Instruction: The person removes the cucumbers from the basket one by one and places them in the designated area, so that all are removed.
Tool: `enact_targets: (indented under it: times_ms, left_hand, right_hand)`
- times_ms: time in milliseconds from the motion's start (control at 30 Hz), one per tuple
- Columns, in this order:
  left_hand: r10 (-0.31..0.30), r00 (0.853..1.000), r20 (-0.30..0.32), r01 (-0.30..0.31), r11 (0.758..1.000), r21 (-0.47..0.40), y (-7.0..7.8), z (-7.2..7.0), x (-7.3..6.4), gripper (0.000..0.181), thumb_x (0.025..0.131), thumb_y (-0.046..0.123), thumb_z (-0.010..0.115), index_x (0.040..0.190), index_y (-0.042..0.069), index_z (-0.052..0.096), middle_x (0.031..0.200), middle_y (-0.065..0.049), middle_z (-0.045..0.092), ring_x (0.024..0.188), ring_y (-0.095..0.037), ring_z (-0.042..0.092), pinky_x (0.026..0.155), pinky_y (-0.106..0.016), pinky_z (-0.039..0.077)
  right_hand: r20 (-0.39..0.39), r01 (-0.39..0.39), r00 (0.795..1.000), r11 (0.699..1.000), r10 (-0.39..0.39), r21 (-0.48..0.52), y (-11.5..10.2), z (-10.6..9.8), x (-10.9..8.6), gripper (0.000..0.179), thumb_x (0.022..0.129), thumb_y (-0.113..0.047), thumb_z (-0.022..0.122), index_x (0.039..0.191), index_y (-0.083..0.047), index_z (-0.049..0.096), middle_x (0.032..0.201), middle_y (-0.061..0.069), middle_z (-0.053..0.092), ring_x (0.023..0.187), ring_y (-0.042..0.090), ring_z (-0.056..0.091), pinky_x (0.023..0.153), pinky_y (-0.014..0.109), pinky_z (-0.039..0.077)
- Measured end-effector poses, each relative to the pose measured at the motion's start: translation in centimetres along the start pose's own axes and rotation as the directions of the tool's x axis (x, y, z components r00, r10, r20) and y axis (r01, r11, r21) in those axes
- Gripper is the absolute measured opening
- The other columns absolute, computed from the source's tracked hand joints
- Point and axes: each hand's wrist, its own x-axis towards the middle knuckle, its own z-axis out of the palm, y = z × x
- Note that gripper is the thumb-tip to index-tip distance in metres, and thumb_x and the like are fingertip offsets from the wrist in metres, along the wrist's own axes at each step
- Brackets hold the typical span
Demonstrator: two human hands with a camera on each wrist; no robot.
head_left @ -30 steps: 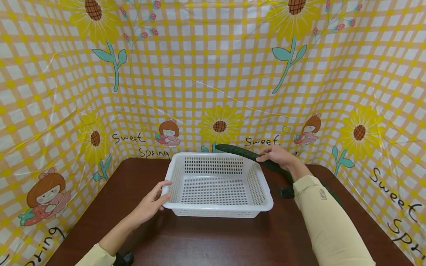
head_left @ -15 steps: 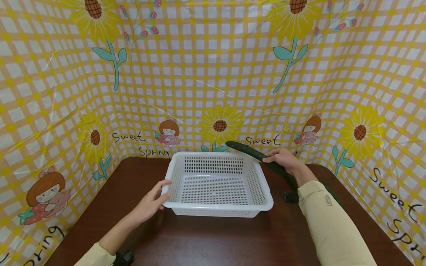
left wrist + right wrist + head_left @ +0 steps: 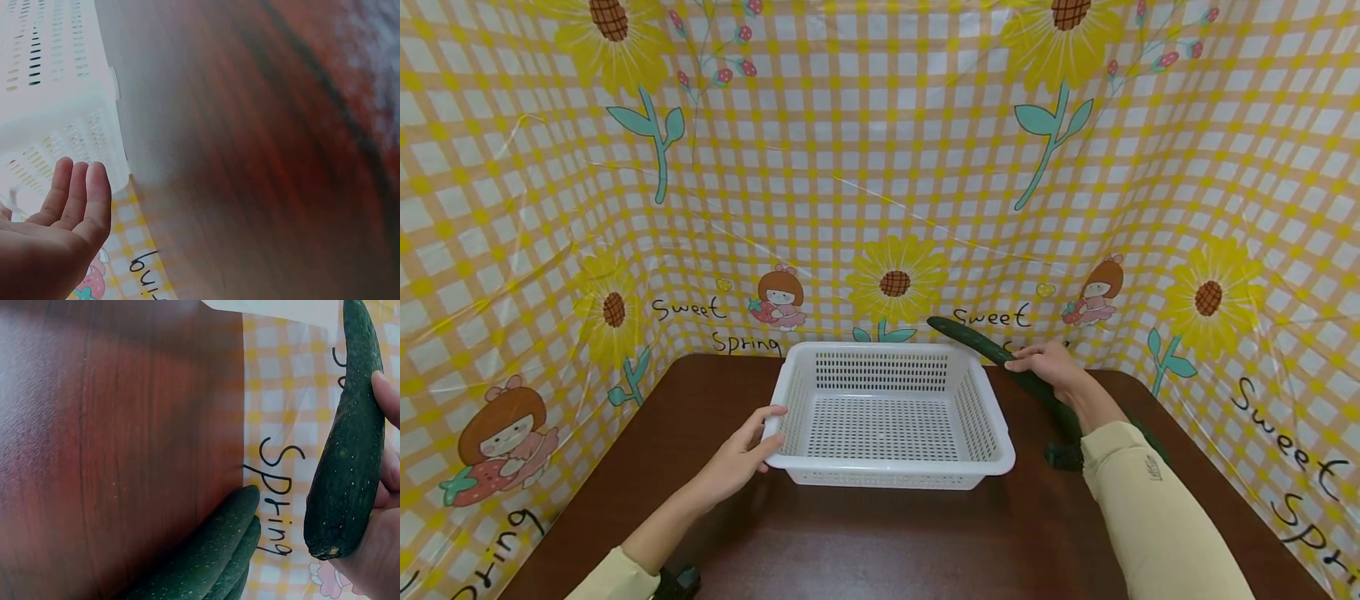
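Observation:
A long dark green cucumber slants up from my right hand, its far tip beyond the back right corner of the white basket. My thumb and fingers grip it along the middle, and its blunt near end shows in the right wrist view. My left hand holds the left side of the white perforated plastic basket, thumb and a finger over the rim. In the left wrist view several fingers of that hand lie against the basket's outside. Nothing lies in the basket.
More cucumbers lie together on the brown table at the right, mostly hidden by my right arm in the head view. A checked sunflower cloth hangs round the table's back and sides.
My right hand has moved right and slightly down with the cucumber, so its tip has shifted away from over the basket's back rim. The left hand and basket have stayed put.

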Motion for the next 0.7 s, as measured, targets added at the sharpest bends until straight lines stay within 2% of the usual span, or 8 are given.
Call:
enact_targets:
  times_ms: [167, 267, 333, 400, 533, 700]
  left_hand:
    - [0.001, 1.0, -0.002, -0.001, 1.0, -0.006, 0.1, 0.0, 0.0, 0.046, 0.105, 0.027, 0.055, 0.147, 0.02, 0.039, 0.133, -0.022, 0.058, 0.102, -0.024, 0.061, 0.079, -0.037, 0.05]
    - [0.0, 1.0, 0.002, 0.0, 1.0, -0.012, 0.0, 0.0, 0.0, 0.047, 0.104, 0.028, 0.055, 0.148, 0.018, 0.039, 0.134, -0.022, 0.057, 0.103, -0.024, 0.06, 0.079, -0.037, 0.05]
    - [-0.001, 1.0, 0.004, 0.001, 1.0, -0.014, 0.0, 0.0, 0.0, 0.047, 0.104, 0.028, 0.055, 0.148, 0.018, 0.039, 0.134, -0.023, 0.057, 0.103, -0.024, 0.06, 0.079, -0.037, 0.05]
    - [0.0, 1.0, 0.007, 0.0, 1.0, -0.012, 0.0, 0.0, 0.1, 0.047, 0.105, 0.028, 0.055, 0.148, 0.018, 0.039, 0.134, -0.022, 0.057, 0.103, -0.024, 0.06, 0.079, -0.037, 0.05]
    - [0.0, 1.0, 0.006, 0.001, 1.0, -0.011, 0.1, 0.0, 0.0, 0.047, 0.105, 0.028, 0.055, 0.147, 0.018, 0.039, 0.132, -0.023, 0.058, 0.102, -0.024, 0.061, 0.079, -0.037, 0.05]
    - [0.002, 1.0, -0.002, -0.002, 1.0, -0.009, 0.1, -0.1, 0.1, 0.047, 0.104, 0.029, 0.057, 0.147, 0.018, 0.04, 0.13, -0.023, 0.059, 0.101, -0.023, 0.061, 0.078, -0.037, 0.051]
  right_hand:
    - [-0.016, -0.026, 1.0, 0.999, 0.027, 0.029, 0.6, -0.2, -0.6, 0.066, 0.1, -0.029, 0.061, 0.148, 0.01, 0.04, 0.16, 0.034, 0.02, 0.141, 0.05, 0.032, 0.11, 0.055, 0.039]
    - [-0.024, -0.035, 0.999, 0.998, 0.036, 0.043, 1.1, -0.2, -0.8, 0.065, 0.1, -0.031, 0.061, 0.148, 0.01, 0.04, 0.157, 0.035, 0.027, 0.132, 0.048, 0.045, 0.101, 0.049, 0.048]
    - [-0.041, -0.041, 0.998, 0.998, 0.043, 0.039, 1.5, -0.2, -1.0, 0.065, 0.1, -0.031, 0.061, 0.146, 0.009, 0.042, 0.154, 0.035, 0.032, 0.128, 0.047, 0.048, 0.098, 0.048, 0.05]
    - [-0.059, -0.048, 0.997, 0.998, 0.05, 0.037, 1.9, -0.3, -1.2, 0.065, 0.099, -0.031, 0.062, 0.145, 0.01, 0.043, 0.151, 0.036, 0.034, 0.128, 0.049, 0.047, 0.101, 0.052, 0.048]
    - [-0.085, -0.069, 0.994, 0.997, 0.073, 0.046, 2.6, -0.4, -1.5, 0.065, 0.099, -0.032, 0.062, 0.145, 0.011, 0.043, 0.155, 0.035, 0.027, 0.139, 0.053, 0.03, 0.112, 0.059, 0.034]
    - [-0.103, -0.088, 0.99, 0.993, 0.096, 0.078, 3.4, -0.3, -1.7, 0.065, 0.099, -0.031, 0.062, 0.144, 0.012, 0.044, 0.156, 0.035, 0.026, 0.139, 0.052, 0.031, 0.112, 0.059, 0.034]
